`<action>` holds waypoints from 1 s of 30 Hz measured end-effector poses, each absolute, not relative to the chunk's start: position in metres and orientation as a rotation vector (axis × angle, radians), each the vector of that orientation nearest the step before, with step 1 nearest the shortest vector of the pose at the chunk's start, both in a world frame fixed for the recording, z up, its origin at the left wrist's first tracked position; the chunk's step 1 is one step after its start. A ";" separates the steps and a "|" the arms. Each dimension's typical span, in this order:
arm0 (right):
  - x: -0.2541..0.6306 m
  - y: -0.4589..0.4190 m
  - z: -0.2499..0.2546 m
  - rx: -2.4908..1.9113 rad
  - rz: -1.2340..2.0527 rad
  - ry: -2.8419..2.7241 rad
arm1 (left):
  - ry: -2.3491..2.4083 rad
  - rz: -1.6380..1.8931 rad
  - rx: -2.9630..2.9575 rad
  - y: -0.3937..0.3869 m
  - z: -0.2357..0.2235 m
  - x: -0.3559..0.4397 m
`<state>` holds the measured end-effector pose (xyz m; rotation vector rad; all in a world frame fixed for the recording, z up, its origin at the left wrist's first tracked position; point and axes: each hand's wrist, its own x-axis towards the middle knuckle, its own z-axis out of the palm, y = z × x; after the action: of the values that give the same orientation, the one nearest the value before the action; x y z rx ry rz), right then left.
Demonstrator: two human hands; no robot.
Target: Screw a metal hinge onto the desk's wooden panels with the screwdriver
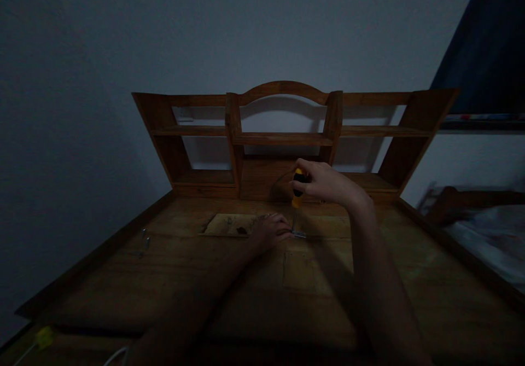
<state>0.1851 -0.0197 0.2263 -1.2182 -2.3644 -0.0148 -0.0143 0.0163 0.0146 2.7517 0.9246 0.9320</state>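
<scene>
A screwdriver (296,202) with a yellow and black handle stands nearly upright, its tip down at a small metal hinge (299,234) on the wooden panel. Wrapped round the top of its handle are the fingers of my right hand (322,179). My left hand (270,230) lies low on the wood, its fingertips pressed together at the hinge's left end; whether they pinch anything beneath is hidden. Left of that hand a pale, rough-edged wooden strip (223,224) shows a dark hole or knot. The scene is dim.
Behind the panel (172,273) rises a wooden shelf unit (283,139) with an arched top. Small metal pieces (146,239) rest at the left. A yellow object with a white cord (44,337) is at the lower left. Pale bedding (488,240) shows at the right.
</scene>
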 end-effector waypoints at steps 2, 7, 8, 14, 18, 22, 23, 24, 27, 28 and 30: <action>0.187 -0.021 0.228 -1.162 0.052 -2.388 | 0.928 0.935 2.760 0.016 0.014 -0.014; 0.183 -0.017 0.224 -1.315 -0.157 -2.312 | 0.968 0.922 2.742 0.014 0.015 -0.013; 0.182 -0.016 0.224 -1.356 -0.203 -2.292 | 0.964 0.924 2.739 0.014 0.016 -0.013; 0.182 -0.022 0.228 -1.259 -0.074 -2.349 | 0.930 0.956 2.732 0.011 0.019 -0.012; 0.183 -0.024 0.228 -1.227 -0.058 -2.346 | 0.951 0.978 2.714 0.011 0.018 -0.011; 0.182 -0.019 0.224 -1.345 -0.134 -2.295 | 0.965 0.967 2.729 0.012 0.017 -0.011; 0.183 -0.018 0.224 -1.354 -0.110 -2.303 | 0.965 0.964 2.737 0.012 0.016 -0.011; 0.183 -0.018 0.224 -1.344 -0.077 -2.317 | 0.964 0.961 2.744 0.012 0.016 -0.011; 0.186 -0.019 0.226 -1.235 0.016 -2.369 | 0.955 0.969 2.745 0.013 0.015 -0.012; 0.186 -0.020 0.227 -1.204 0.036 -2.383 | 0.953 0.977 2.738 0.013 0.015 -0.012; 0.186 -0.022 0.228 -1.182 0.053 -2.399 | 0.950 0.986 2.729 0.012 0.015 -0.012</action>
<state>0.1861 -0.0218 0.2284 -1.1818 -2.3990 0.0534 -0.0120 0.0124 0.0151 2.7287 0.9505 0.9856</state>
